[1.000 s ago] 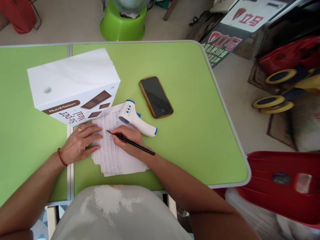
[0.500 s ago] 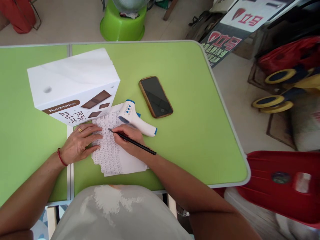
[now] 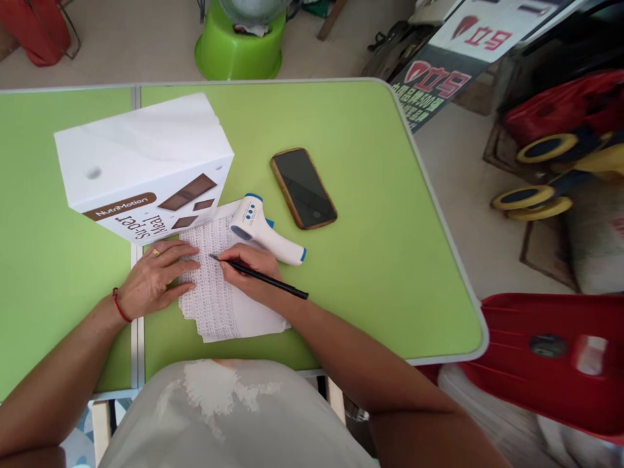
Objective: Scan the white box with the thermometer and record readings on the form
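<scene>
Table (image 3: 390,286): green top, pale metal rim; seam (image 3: 137,354) runs near to far, L of ctr.
Box (image 3: 146,149): white, stands on table across seam, "NutriMotion" on the side twd person.
Paper (image 3: 258,318): stack of sheets, edges uneven, flat on table nr the near edge, just this side of box. L part full of rows of small marks, too small to read; R part mostly blank.
L hand (image 3: 153,279): palm down, fingers straight & a bit spread, tips on L edge of paper; holds nothing.
R hand (image 3: 248,270): on paper, thumb & fingers closed round pen (image 3: 266,278), writing grip.
Thermo gun (image 3: 266,231): white w/ blue trim, lies at far R of paper, just past R hand.
Phone (image 3: 303,188): brown case, dark screen up, on table beyond gun.
Pen: black, slanted; tip over written rows, can't tell if touching. Back end over R wrist.
Bracelet (image 3: 119,305): red, L wrist.
Ring (image 3: 156,253): gold, on L hand.
</scene>
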Demonstrator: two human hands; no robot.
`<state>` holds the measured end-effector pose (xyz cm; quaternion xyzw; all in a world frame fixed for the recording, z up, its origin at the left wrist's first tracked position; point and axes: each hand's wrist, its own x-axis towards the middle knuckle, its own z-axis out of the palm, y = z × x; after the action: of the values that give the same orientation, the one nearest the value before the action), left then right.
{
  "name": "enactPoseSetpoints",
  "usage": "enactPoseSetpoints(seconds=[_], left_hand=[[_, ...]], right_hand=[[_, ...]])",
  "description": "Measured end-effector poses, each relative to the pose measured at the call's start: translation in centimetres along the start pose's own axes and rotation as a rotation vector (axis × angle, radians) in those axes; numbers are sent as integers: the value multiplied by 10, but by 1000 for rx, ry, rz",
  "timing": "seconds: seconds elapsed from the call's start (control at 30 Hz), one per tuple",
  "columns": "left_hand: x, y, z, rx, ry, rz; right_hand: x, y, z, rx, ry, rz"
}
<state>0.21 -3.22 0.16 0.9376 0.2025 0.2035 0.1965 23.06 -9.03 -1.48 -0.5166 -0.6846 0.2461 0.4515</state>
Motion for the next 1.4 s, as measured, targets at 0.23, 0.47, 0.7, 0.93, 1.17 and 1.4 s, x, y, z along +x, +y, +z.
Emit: enactPoseSetpoints(seconds=[0.23, 0.47, 0.7, 0.93, 1.17, 1.4], left_hand=[[0, -1, 0, -4, 2, 1], [1, 0, 0, 8, -5, -11], [1, 0, -1, -5, -3, -14], [0, 0, -1, 0, -5, -2], [1, 0, -1, -10, 1, -13], [1, 1, -1, -11, -5, -22]], right_hand=[[0, 1, 0, -40, 8, 6], [0, 3, 3, -107, 55, -47], [-1, 2, 1, -72, 19, -5], [0, 1, -1, 2, -29, -28], [-1, 2, 0, -16, -55, -46], [-1, 2, -1, -10, -44, -70]])
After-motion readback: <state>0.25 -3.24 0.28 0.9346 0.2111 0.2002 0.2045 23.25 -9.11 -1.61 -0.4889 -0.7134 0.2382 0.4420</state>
